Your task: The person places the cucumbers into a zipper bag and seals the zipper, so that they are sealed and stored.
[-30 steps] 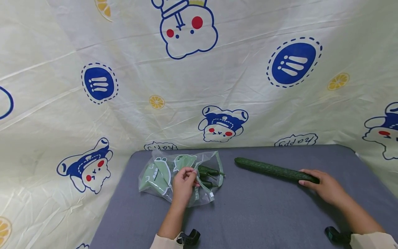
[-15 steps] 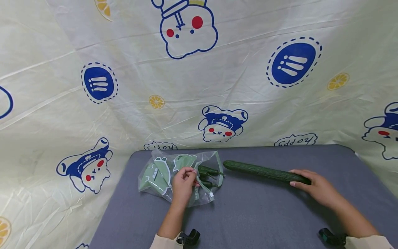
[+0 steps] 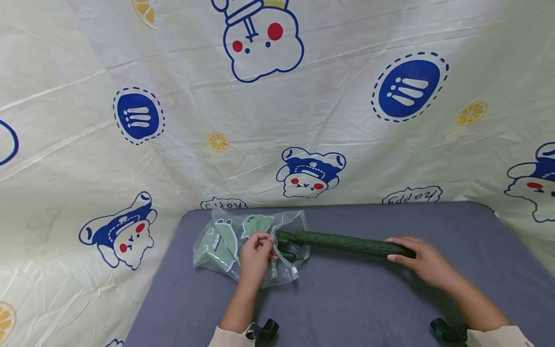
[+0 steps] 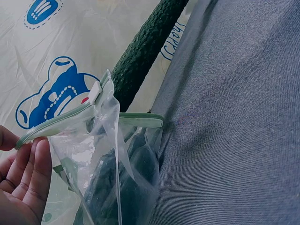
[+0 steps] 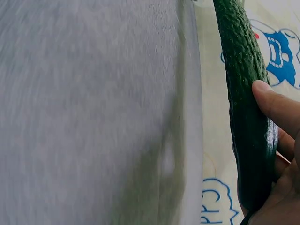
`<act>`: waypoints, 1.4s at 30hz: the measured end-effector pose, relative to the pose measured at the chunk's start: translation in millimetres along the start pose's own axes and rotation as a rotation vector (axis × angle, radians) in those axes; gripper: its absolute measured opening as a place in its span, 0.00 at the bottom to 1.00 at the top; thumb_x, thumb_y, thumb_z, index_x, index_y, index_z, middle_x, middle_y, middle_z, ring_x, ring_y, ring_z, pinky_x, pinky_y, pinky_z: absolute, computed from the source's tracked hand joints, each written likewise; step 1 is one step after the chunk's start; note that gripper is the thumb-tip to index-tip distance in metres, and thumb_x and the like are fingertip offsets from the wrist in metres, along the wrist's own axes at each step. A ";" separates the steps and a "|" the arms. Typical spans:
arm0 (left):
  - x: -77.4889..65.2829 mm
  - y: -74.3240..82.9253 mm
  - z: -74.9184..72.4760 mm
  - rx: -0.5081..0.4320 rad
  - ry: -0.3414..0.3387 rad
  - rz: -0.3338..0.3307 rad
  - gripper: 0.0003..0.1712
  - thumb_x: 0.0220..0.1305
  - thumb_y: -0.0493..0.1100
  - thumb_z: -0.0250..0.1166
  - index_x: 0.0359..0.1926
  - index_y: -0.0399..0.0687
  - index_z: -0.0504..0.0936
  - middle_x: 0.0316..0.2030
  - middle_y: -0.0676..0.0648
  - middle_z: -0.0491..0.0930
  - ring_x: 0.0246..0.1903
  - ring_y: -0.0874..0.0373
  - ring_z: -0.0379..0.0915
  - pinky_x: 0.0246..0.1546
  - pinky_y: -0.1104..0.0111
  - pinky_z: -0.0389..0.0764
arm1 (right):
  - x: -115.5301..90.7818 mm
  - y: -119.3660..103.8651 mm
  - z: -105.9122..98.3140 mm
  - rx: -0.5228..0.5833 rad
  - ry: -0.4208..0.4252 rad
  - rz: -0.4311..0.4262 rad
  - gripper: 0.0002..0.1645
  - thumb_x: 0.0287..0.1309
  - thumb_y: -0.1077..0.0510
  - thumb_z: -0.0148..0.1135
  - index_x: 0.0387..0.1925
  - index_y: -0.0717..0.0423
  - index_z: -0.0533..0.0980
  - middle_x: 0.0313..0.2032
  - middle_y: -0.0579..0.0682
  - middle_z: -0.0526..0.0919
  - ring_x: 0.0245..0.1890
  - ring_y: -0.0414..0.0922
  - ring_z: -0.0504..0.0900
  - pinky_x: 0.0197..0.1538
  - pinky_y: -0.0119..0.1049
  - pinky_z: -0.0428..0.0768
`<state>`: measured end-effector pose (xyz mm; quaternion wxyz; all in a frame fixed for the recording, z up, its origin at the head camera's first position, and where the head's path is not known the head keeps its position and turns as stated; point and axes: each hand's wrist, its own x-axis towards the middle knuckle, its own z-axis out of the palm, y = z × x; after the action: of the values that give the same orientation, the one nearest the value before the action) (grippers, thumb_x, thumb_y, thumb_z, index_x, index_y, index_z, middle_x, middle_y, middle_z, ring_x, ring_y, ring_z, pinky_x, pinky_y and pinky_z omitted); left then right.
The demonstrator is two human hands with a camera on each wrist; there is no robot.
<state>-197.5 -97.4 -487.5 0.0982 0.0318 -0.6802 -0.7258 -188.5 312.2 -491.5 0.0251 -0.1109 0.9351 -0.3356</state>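
A clear zip bag (image 3: 217, 262) with green cartoon prints lies on the left of the table, its mouth facing right. My left hand (image 3: 255, 258) pinches the green zip edge (image 4: 51, 123) of that mouth between thumb and fingers. Several dark green vegetables (image 4: 112, 187) show through the plastic. My right hand (image 3: 427, 260) grips a long bumpy cucumber (image 3: 347, 243) near its right end. The cucumber's far end is at the bag's mouth, and in the left wrist view it passes behind the zip edge. How deep its tip reaches is hard to tell.
A grey cloth covers the table (image 3: 347, 299). Behind it hangs a pale curtain (image 3: 182, 168) with cartoon prints. Each wrist wears a black device, such as the left wrist camera (image 3: 263, 331).
The right hand has moved left with the cucumber, bringing its far end from outside the bag to the bag's mouth. My left hand and the bag have stayed in place.
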 end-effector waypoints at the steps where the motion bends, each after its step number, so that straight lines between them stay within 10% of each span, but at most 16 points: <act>1: 0.0 0.0 -0.2 0.002 0.000 -0.001 0.08 0.67 0.34 0.63 0.42 0.29 0.79 0.25 0.49 0.77 0.18 0.60 0.77 0.22 0.71 0.87 | 0.8 -1.7 1.9 0.002 0.000 -0.002 0.34 0.66 0.39 0.63 0.66 0.52 0.74 0.67 0.66 0.71 0.66 0.70 0.66 0.53 0.68 0.75; 42: -0.9 -1.3 -0.3 0.038 0.005 -0.002 0.08 0.67 0.35 0.63 0.42 0.30 0.80 0.26 0.47 0.78 0.19 0.61 0.77 0.24 0.70 0.88 | 43.0 -84.1 89.1 0.098 0.060 -0.071 0.26 0.63 0.44 0.67 0.60 0.47 0.80 0.61 0.56 0.81 0.63 0.60 0.75 0.60 0.64 0.75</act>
<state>-196.8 -97.4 -488.9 0.0984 0.0361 -0.6935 -0.7128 -203.5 184.1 -506.0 -0.0094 -0.1323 0.9135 -0.3846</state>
